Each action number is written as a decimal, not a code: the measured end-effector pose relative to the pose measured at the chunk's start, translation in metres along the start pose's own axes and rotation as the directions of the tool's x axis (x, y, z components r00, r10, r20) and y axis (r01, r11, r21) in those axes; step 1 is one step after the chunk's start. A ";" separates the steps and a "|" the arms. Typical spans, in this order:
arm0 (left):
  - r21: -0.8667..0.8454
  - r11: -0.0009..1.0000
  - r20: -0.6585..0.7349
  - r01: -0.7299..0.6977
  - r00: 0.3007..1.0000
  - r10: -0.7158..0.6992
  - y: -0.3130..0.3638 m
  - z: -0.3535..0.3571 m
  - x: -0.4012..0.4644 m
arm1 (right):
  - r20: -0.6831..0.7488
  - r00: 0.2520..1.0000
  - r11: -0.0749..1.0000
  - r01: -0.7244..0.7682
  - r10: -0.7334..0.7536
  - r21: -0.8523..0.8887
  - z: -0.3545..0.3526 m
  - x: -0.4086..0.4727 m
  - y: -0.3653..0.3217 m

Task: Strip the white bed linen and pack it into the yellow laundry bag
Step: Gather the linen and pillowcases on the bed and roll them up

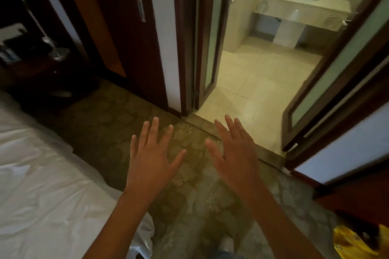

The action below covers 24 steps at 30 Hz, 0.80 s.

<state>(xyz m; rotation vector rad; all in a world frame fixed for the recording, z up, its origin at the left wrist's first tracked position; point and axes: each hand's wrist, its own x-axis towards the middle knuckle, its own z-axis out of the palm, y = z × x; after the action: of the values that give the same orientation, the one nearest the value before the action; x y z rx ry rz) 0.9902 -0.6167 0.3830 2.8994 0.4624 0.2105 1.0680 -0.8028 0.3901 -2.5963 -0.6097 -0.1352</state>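
White bed linen [42, 185] covers the bed along the left side, wrinkled, its corner hanging near my left forearm. A piece of the yellow laundry bag [357, 242] shows at the bottom right corner, on the floor. My left hand [150, 157] and my right hand [235, 153] are stretched out in front of me over the carpet, palms down, fingers spread and straight. Neither hand holds or touches anything.
Patterned carpet [189, 206] runs between the bed and the wall. Ahead, an open doorway leads to a tiled bathroom [252, 82] with a sink counter [301, 8]. A dark wooden wardrobe door [126, 27] stands to its left. A dark bedside table [31, 59] with small objects sits at far left.
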 end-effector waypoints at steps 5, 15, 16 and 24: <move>0.068 0.982 -0.060 0.177 0.983 -0.173 0.022 0.003 0.076 | 0.096 0.969 0.973 0.223 -0.227 0.058 0.002 0.109 0.022; 0.013 0.815 -0.154 0.580 0.806 -0.571 -0.046 0.003 0.155 | 0.286 0.788 0.838 0.522 -0.546 0.160 0.064 0.277 -0.038; 0.009 0.799 -0.165 0.602 0.789 -0.592 -0.058 0.004 0.166 | 0.292 0.770 0.822 0.546 -0.568 0.162 0.073 0.293 -0.048; -0.106 0.683 -0.186 0.723 0.660 -0.728 -0.187 -0.001 0.278 | 0.301 0.662 0.723 0.664 -0.687 0.190 0.154 0.443 -0.169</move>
<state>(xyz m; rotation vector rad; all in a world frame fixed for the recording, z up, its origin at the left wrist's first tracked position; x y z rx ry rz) 1.1973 -0.3531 0.3740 2.4111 1.5915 0.3875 1.3887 -0.4220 0.4120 -2.1990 -1.6793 0.1245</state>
